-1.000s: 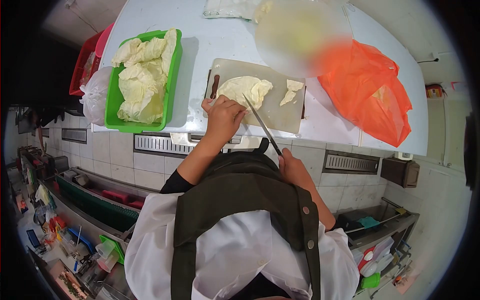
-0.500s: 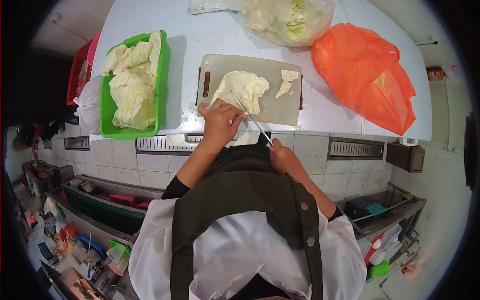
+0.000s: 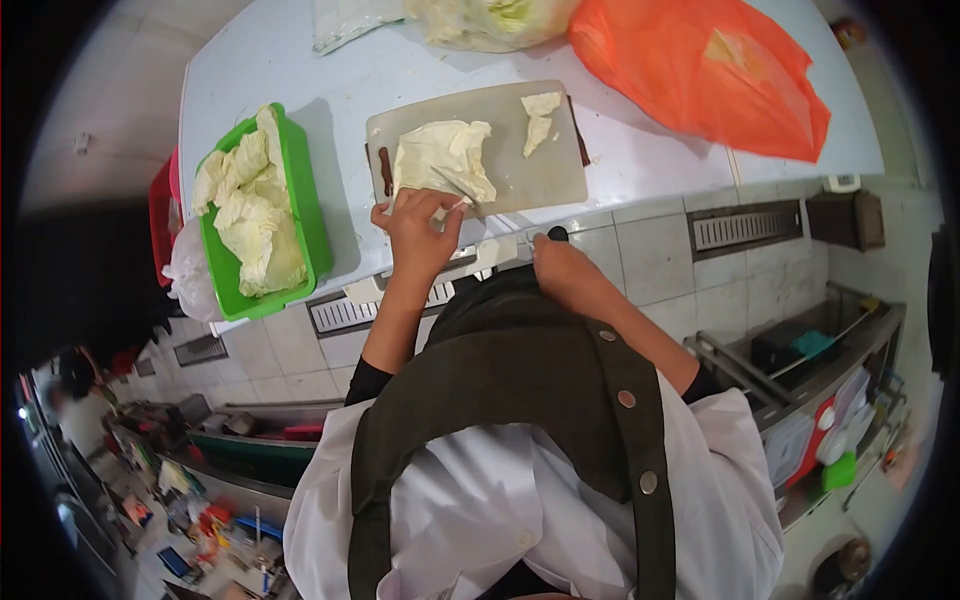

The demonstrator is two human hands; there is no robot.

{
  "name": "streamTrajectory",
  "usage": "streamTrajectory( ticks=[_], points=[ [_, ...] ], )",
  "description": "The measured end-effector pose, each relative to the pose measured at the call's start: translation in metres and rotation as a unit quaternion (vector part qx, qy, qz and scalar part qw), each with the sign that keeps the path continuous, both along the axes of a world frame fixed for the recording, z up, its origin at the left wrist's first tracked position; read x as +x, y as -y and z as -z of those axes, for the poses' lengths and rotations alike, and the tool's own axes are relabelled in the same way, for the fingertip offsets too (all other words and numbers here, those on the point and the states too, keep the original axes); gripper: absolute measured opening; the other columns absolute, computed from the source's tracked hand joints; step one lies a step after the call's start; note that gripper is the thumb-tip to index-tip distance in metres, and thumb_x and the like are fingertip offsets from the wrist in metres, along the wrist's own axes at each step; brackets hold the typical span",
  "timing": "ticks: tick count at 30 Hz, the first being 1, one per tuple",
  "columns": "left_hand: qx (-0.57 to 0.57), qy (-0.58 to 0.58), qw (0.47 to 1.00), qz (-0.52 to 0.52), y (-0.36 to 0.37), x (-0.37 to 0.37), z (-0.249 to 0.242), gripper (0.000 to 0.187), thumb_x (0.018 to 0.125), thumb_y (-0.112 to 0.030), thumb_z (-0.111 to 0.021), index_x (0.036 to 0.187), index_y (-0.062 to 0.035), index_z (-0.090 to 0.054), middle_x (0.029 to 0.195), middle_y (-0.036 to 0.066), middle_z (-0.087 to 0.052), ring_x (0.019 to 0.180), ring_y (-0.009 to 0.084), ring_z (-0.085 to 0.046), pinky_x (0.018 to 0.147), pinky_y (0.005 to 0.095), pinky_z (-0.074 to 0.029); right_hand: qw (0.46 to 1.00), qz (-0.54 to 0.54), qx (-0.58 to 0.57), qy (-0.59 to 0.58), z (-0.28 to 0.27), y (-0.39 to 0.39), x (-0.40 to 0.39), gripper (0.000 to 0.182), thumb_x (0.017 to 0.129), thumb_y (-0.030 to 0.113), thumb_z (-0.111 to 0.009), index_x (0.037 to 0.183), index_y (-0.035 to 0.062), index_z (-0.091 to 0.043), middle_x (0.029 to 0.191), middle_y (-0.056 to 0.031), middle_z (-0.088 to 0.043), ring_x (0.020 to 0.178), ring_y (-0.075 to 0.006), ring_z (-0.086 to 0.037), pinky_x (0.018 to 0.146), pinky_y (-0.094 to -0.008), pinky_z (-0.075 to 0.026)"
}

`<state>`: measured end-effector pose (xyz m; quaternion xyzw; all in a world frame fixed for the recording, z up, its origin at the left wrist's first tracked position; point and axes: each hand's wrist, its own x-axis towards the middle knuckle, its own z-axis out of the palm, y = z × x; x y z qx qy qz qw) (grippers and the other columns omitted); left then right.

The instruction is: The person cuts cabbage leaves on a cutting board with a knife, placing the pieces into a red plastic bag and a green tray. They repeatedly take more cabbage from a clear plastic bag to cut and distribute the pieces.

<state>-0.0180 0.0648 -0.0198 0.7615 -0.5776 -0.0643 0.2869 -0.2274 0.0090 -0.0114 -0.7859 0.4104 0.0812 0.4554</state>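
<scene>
A pale cabbage leaf (image 3: 442, 158) lies spread on the grey cutting board (image 3: 555, 180). My left hand (image 3: 418, 232) is at its near edge, with thumb and fingers pinched together on a whitish bit of the leaf. My right hand (image 3: 568, 268) is closed around a knife, whose black handle end (image 3: 558, 234) shows beside the fingers, just off the table's near edge. The blade is hard to make out; a thin dark line crosses the leaf near my left fingertips. A smaller leaf piece (image 3: 539, 122) rests at the board's right side.
Left of the board stands a green basket (image 3: 318, 235) holding several cabbage leaves. An orange plastic bag (image 3: 700, 75) sits at the far right, and a clear bag of cabbage (image 3: 490, 22) at the back. A white bag (image 3: 192, 270) hangs by the basket's left side.
The view has turned and shifted, so the table sits tilted and higher. My right hand has drawn the knife back toward me; my left hand stays at the leaf's near edge.
</scene>
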Motion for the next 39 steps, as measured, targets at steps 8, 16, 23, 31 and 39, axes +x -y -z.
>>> streamTrajectory(
  ticks=[8,16,23,31,39],
  points=[
    [-0.022,0.091,0.995,-0.043,-0.013,0.037,0.024,0.025,0.066,-0.004,-0.068,0.086,-0.0179,-0.065,0.090,-0.003,-0.064,0.098,0.0171,-0.056,0.092,0.0534,-0.022,0.999,0.018,0.031,-0.020,-0.005,-0.013,-0.033,0.024,0.089,0.016,-0.046,0.089,-0.0061,-0.055,0.088,-0.0303,-0.060,0.090,-0.0447,-0.058,0.080,-0.0473,-0.045],
    [-0.096,0.226,0.969,-0.001,0.037,0.099,-0.021,0.022,0.075,-0.001,-0.059,0.092,-0.0145,-0.063,0.118,0.003,-0.057,0.106,0.0200,-0.053,0.094,0.0551,-0.023,0.991,0.028,0.090,0.092,-0.061,-0.016,-0.076,0.024,0.092,0.023,-0.050,0.090,-0.0004,-0.047,0.076,-0.0222,-0.055,0.071,-0.0361,-0.052,0.069,-0.0405,-0.043],
    [0.006,-0.170,0.959,-0.228,0.025,0.021,-0.025,0.056,0.071,-0.033,-0.075,0.107,0.0005,-0.050,0.103,0.017,-0.058,0.092,0.0303,-0.059,0.071,0.0343,-0.047,0.973,0.164,0.072,0.145,-0.091,0.002,-0.052,0.022,0.093,0.020,-0.048,0.091,0.0011,-0.038,0.070,-0.0195,-0.050,0.065,-0.0306,-0.048,0.066,-0.0384,-0.042],
    [0.085,-0.164,0.972,-0.145,0.025,0.045,-0.024,0.023,0.068,-0.018,-0.066,0.080,0.0011,-0.062,0.071,0.018,-0.063,0.063,0.0315,-0.062,0.062,0.0374,-0.049,0.985,0.066,-0.036,0.153,-0.064,0.018,-0.029,0.014,0.090,0.011,-0.047,0.092,-0.0008,-0.039,0.073,-0.0283,-0.055,0.074,-0.0499,-0.051,0.062,-0.0481,-0.040],
    [0.098,-0.133,0.983,-0.078,0.015,0.059,-0.021,0.021,0.064,-0.015,-0.066,0.077,0.0018,-0.065,0.076,0.021,-0.060,0.067,0.0327,-0.060,0.065,0.0369,-0.049,0.999,0.001,0.013,0.044,-0.027,0.016,0.011,0.017,0.093,0.014,-0.043,0.095,-0.0021,-0.039,0.074,-0.0319,-0.056,0.075,-0.0503,-0.054,0.065,-0.0550,-0.039]
  ],
)
